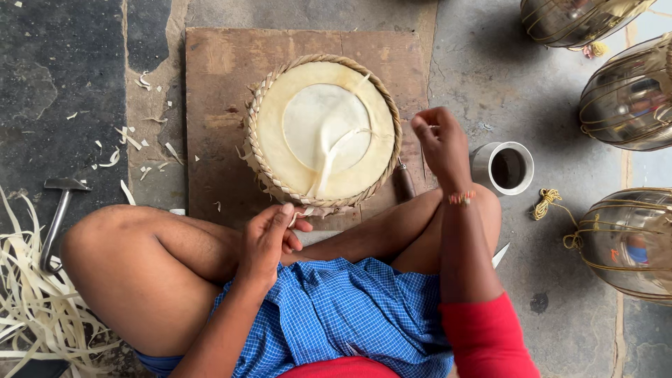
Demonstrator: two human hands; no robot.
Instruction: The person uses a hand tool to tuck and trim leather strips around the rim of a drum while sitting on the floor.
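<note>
Sitting cross-legged on the floor, you are pinching a pale thin hide strip (pixel 308 211) in your left hand (pixel 267 241), fingers closed on it at the near edge of the round cream drumhead with braided rim (pixel 324 129). It is lying on a worn brown wooden board (pixel 217 105). Your right hand (pixel 442 145) is hovering raised beside the rim, fingers curled loosely around nothing visible.

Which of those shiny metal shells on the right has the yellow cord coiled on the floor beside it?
The lowest metal shell, at the right edge. The coiled yellow cord lies by its upper left side; the two shells above sit farther up, away from it.
</note>
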